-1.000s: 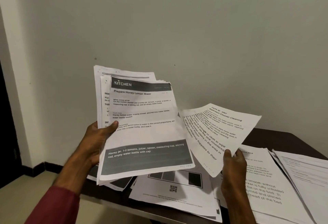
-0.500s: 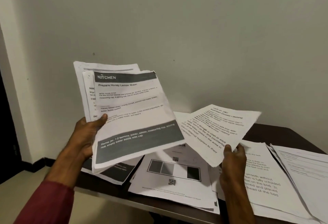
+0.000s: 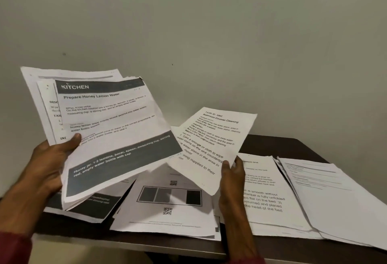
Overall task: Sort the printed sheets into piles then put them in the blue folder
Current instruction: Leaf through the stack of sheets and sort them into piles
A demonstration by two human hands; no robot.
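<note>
In the head view, a stack of printed sheets (image 3: 109, 129) topped by a page headed KITCHEN is gripped by the left hand (image 3: 48, 165) at the left of the frame. A single sheet (image 3: 211, 144) titled Bathroom Counter Cleaning is pinched at its lower edge by the right hand (image 3: 232, 178) near the centre. Beneath both, further piles of sheets (image 3: 169, 207) are spread, overlapping, across the dark table (image 3: 272, 144) along the lower frame.

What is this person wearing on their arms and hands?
The left hand and right hand are bare: no gloves, rings or watch show. A dark red sleeve covers the left arm near the frame's edge; a sliver of the same red shows on the right.
</note>
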